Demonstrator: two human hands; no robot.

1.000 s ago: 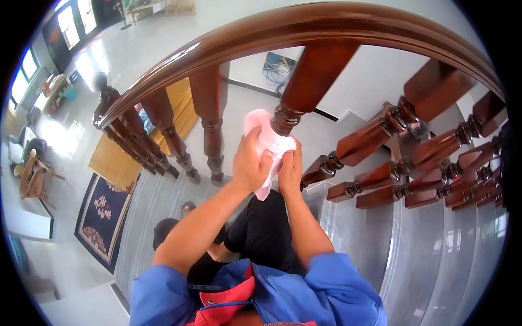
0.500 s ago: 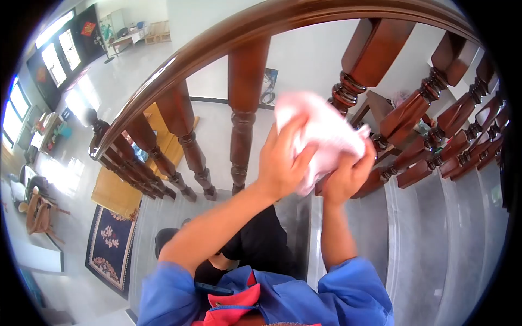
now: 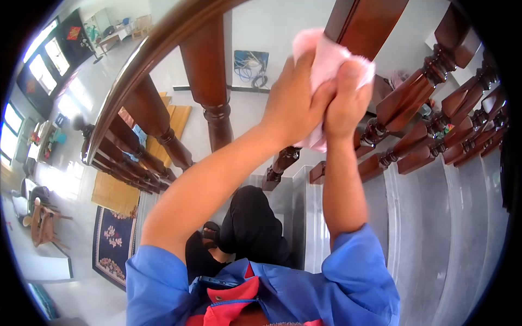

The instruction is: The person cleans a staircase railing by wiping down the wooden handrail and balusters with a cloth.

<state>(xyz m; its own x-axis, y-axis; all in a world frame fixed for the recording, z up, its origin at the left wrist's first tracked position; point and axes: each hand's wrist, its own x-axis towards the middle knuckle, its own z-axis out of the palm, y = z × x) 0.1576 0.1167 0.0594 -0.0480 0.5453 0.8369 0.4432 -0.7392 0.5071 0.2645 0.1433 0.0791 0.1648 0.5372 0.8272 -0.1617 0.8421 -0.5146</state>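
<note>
The person's left fingers (image 3: 305, 65) and right fingers (image 3: 349, 73) hold a pink cloth (image 3: 328, 57) against the brown post (image 3: 370, 27) beyond them; it (all bunched) might slip if gripped loosely.

So the shiny pale floor (image 3: 247, 119) has a dark flowery rug (image 3: 113, 244) on it, a yellow mat (image 3: 115, 193) right by the rug's end, plus a wooden chair (image 3: 43, 223). Gray steps (image 3: 418, 233) have dark wood railing posts (image 3: 273, 176) standing on them.
</note>
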